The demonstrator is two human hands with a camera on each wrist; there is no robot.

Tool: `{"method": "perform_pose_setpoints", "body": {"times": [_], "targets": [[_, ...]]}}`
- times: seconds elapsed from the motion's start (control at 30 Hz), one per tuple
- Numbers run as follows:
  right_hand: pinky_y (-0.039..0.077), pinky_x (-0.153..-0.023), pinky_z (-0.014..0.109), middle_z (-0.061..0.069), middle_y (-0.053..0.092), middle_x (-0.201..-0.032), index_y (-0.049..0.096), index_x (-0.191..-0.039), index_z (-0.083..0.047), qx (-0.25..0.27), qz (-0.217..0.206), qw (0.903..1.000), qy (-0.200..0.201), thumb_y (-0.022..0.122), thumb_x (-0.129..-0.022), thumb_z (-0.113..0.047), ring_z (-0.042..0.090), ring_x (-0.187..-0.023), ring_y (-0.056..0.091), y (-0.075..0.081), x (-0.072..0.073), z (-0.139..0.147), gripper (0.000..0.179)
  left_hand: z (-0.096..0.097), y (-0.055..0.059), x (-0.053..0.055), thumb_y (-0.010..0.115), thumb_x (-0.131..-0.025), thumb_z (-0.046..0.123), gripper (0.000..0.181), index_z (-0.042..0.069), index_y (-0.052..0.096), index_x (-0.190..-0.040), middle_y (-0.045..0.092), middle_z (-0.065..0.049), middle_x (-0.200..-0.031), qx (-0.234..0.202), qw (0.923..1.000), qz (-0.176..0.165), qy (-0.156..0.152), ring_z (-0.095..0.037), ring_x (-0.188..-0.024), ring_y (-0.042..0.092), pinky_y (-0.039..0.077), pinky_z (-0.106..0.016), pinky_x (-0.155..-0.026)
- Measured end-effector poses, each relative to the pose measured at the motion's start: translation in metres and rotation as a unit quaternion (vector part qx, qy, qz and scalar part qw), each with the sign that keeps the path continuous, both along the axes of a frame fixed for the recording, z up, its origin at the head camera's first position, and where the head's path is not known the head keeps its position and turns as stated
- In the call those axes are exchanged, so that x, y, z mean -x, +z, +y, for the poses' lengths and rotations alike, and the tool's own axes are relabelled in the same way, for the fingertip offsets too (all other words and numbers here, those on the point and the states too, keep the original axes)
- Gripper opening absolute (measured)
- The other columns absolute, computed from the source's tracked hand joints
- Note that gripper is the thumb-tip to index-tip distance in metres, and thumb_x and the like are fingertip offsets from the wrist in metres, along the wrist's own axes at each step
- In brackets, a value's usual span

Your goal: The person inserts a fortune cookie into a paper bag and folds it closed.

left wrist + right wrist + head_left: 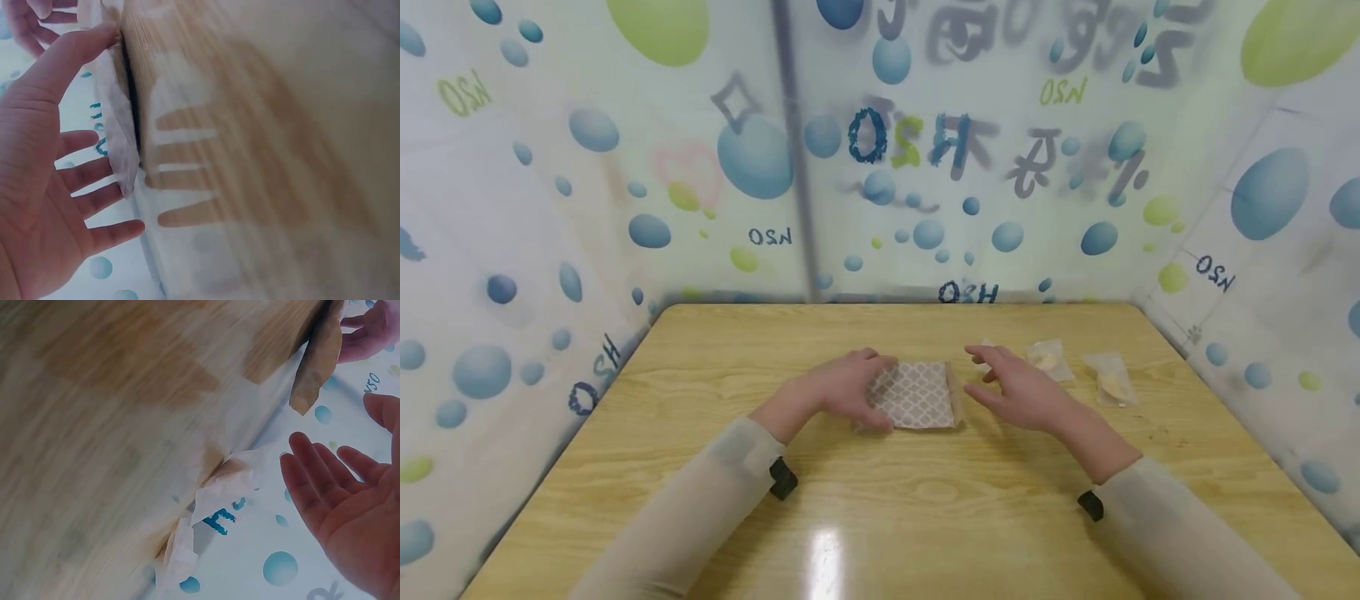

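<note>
A flat, square packet [917, 396] with a grey-and-white lattice pattern and a brown right edge lies at the middle of the table. My left hand [842, 387] spans its left side, the thumb at the near corner and the fingers at the far one. In the left wrist view the thumb [75, 53] touches the packet's edge, while the other fingers are spread and nearly straight. My right hand [1026, 392] hovers just right of the packet, apart from it, with loosely bent fingers. The right wrist view shows its palm bare.
On the wooden table [880, 500], small clear bags with pale contents lie to the right: one bag [1111, 382] farthest right, another bag [1049, 358] beyond my right hand, and a third partly hidden. Patterned sheets [887, 208] surround the table's back and sides.
</note>
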State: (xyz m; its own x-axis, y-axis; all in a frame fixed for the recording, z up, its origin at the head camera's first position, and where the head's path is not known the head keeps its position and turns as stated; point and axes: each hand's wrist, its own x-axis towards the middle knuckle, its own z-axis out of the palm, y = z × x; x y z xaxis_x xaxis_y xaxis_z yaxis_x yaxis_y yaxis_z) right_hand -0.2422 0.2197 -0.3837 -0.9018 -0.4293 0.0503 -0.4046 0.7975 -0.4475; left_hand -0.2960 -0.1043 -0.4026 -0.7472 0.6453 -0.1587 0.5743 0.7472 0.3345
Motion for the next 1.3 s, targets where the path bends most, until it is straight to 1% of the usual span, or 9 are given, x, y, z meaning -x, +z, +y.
{"method": "perform_pose_setpoints", "body": {"times": [0.27,0.4,0.47,0.57,0.67,0.83,1.0,1.13,1.3], "targets": [[0.059,-0.103,0.057,0.025,0.061,-0.152,0.046,-0.163,-0.002,0.017,-0.013,0.9998,-0.003,0.062,-0.113,-0.033,0.039,-0.125,0.071,0.002,0.001,0.001,0.061,-0.007,0.004,-0.005,0.09,-0.087,0.048,0.1,0.011,0.044,-0.167,0.048,-0.018,-0.163,-0.024,0.9995,0.019,0.001,-0.036,-0.148,0.052,0.046,-0.053,-0.123],[0.062,-0.098,0.051,0.022,0.066,-0.146,0.057,-0.152,-0.001,0.068,-0.038,0.9968,-0.02,0.063,-0.112,-0.032,0.035,-0.121,0.072,0.001,0.003,-0.002,0.051,-0.01,0.007,-0.009,0.091,-0.086,0.045,0.1,0.01,0.044,-0.167,0.051,-0.018,-0.158,-0.038,0.9988,0.031,0.005,-0.034,-0.143,0.054,0.049,-0.051,-0.121],[0.063,-0.096,0.048,0.02,0.068,-0.143,0.061,-0.145,-0.003,0.11,-0.061,0.9916,-0.031,0.065,-0.112,-0.032,0.033,-0.117,0.073,0.0,0.005,-0.004,0.044,-0.01,0.007,-0.01,0.091,-0.086,0.044,0.1,0.01,0.044,-0.167,0.051,-0.017,-0.156,-0.043,0.9984,0.037,0.007,-0.033,-0.141,0.054,0.049,-0.051,-0.12],[0.065,-0.092,0.046,0.018,0.069,-0.137,0.063,-0.137,-0.006,0.174,-0.091,0.9796,-0.043,0.065,-0.112,-0.031,0.033,-0.113,0.075,0.0,0.007,-0.008,0.035,-0.01,0.008,-0.011,0.091,-0.085,0.044,0.1,0.011,0.044,-0.167,0.051,-0.016,-0.155,-0.046,0.9976,0.051,0.006,-0.032,-0.14,0.054,0.05,-0.049,-0.12],[0.066,-0.091,0.047,0.019,0.07,-0.134,0.065,-0.133,-0.008,0.217,-0.111,0.9688,-0.045,0.067,-0.111,-0.028,0.033,-0.11,0.076,0.001,0.009,-0.012,0.03,-0.008,0.009,-0.013,0.091,-0.085,0.044,0.1,0.01,0.044,-0.167,0.051,-0.016,-0.154,-0.054,0.9966,0.062,-0.001,-0.031,-0.139,0.055,0.05,-0.047,-0.12],[0.067,-0.088,0.048,0.02,0.073,-0.131,0.067,-0.134,-0.009,0.24,-0.127,0.9609,-0.053,0.07,-0.109,-0.024,0.026,-0.105,0.078,0.0,0.012,-0.018,0.029,-0.006,0.012,-0.018,0.091,-0.086,0.042,0.097,0.007,0.046,-0.165,0.052,-0.017,-0.152,-0.071,0.9949,0.07,-0.015,-0.031,-0.136,0.056,0.051,-0.048,-0.118],[0.067,-0.089,0.05,0.023,0.071,-0.13,0.063,-0.141,-0.006,0.251,-0.131,0.9566,-0.069,0.067,-0.109,-0.015,0.026,-0.104,0.079,0.0,0.012,-0.022,0.033,-0.006,0.013,-0.021,0.09,-0.086,0.043,0.1,0.006,0.043,-0.166,0.052,-0.019,-0.152,-0.077,0.9937,0.08,-0.02,-0.031,-0.135,0.057,0.051,-0.047,-0.118],[0.066,-0.091,0.05,0.022,0.069,-0.13,0.061,-0.144,-0.006,0.258,-0.119,0.9554,-0.08,0.065,-0.11,-0.012,0.025,-0.105,0.078,0.001,0.012,-0.024,0.035,-0.006,0.013,-0.023,0.091,-0.085,0.045,0.109,0.009,0.034,-0.171,0.045,-0.02,-0.162,-0.076,0.994,0.078,-0.003,-0.036,-0.146,0.051,0.05,-0.051,-0.12],[0.066,-0.092,0.052,0.022,0.068,-0.132,0.059,-0.146,-0.006,0.284,-0.11,0.9495,-0.077,0.064,-0.11,-0.011,0.024,-0.108,0.078,0.003,0.01,-0.029,0.036,-0.003,0.011,-0.024,0.094,-0.083,0.045,0.124,0.013,0.018,-0.176,0.027,-0.022,-0.175,-0.075,0.9948,0.069,0.002,-0.043,-0.161,0.033,0.046,-0.055,-0.123]]}}
